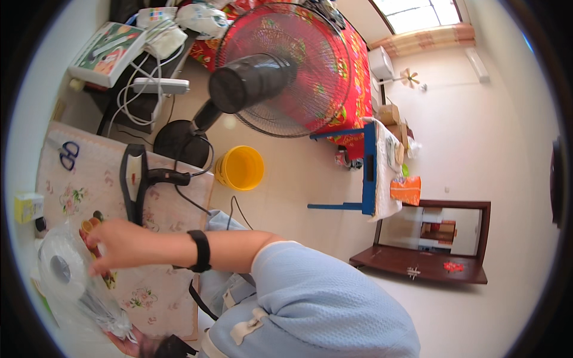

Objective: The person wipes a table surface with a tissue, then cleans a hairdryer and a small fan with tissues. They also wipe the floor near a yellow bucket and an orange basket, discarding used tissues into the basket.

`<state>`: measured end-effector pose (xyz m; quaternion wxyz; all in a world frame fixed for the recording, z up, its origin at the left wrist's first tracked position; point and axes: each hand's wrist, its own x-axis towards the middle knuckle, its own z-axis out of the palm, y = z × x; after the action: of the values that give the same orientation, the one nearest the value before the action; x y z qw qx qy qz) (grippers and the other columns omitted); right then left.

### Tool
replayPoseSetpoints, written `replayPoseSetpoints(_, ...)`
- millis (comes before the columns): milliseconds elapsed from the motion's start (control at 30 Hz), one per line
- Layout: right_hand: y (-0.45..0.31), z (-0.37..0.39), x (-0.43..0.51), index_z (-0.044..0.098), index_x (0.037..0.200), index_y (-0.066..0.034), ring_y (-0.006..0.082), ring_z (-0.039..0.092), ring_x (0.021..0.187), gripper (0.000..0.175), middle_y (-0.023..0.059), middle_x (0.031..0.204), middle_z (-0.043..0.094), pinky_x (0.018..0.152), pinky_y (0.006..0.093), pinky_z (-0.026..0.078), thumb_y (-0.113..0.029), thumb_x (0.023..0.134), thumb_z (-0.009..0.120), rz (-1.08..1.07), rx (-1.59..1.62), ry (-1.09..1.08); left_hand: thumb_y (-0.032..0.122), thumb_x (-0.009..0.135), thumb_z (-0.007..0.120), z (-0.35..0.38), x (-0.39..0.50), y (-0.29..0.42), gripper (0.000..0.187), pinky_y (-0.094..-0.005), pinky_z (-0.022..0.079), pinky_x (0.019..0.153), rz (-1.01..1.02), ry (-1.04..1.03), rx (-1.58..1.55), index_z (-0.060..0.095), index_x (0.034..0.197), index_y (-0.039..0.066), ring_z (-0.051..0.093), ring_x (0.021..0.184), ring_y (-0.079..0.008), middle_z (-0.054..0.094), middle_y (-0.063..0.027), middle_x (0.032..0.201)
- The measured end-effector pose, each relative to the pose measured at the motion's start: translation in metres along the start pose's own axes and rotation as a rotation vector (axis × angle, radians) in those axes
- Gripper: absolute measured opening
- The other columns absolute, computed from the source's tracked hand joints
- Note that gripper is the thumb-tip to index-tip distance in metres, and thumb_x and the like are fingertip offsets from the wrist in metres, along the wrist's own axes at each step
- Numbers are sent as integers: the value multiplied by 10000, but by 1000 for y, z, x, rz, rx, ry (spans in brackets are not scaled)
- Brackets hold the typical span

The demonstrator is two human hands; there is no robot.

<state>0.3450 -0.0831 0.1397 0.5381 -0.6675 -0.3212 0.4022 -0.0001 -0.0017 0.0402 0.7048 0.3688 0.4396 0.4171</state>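
Observation:
A white roll (62, 268), probably toilet paper, lies inside a clear plastic bag (83, 297) at the table's edge by the wall. My left hand (127, 342), partly cut off at the bottom, grips the bunched end of this bag. Over the table, my right hand (114, 248) is blurred, its fingers spread beside the roll; whether they touch the plastic cannot be told. A black wristband (200, 250) circles my right wrist. Colourful fruit shapes (91, 223) show partly under that hand. A black hair dryer (134, 183) lies on the flowered tablecloth (94, 174), near dark-handled scissors (69, 155).
Beyond the table stand a black pedestal fan (250, 83) and a yellow bucket (241, 168). A power strip (161, 85) with looped white cables hangs by a dark cabinet. A small yellow box (29, 208) sits near the wall. Further off is a blue-framed table (369, 165).

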Motion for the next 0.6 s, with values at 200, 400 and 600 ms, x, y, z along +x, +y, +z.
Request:
replayPoseSetpoints(200, -1, -34, -110, 627, 1151, -8, 280, 653, 986, 611, 149, 1033, 687, 866, 372, 504, -307, 680, 875, -61, 380, 21, 152, 929, 653, 52, -41, -12, 576, -391, 407, 1087, -185, -343, -90, 431, 1404, -86, 524, 1249, -319, 502, -218, 1387)
replayPoseSetpoints(400, 15, -105, -226, 617, 1204, -20, 145, 599, 1056, 522, 58, 1097, 679, 945, 316, 471, -150, 750, 839, -107, 552, 187, 93, 890, 685, 152, -140, -9, 590, -394, 396, 1097, -435, -718, 115, 433, 1398, -70, 510, 1264, -307, 502, -194, 1394)
replayPoseSetpoints(600, 38, -208, -385, 636, 1213, -68, 108, 588, 1071, 414, 21, 1113, 671, 953, 294, 468, -97, 830, 791, 0, 589, 549, 14, 834, 730, 284, -245, -35, 620, -397, 406, 1079, -593, -1299, 497, 449, 1386, -22, 509, 1254, -279, 519, -135, 1376)
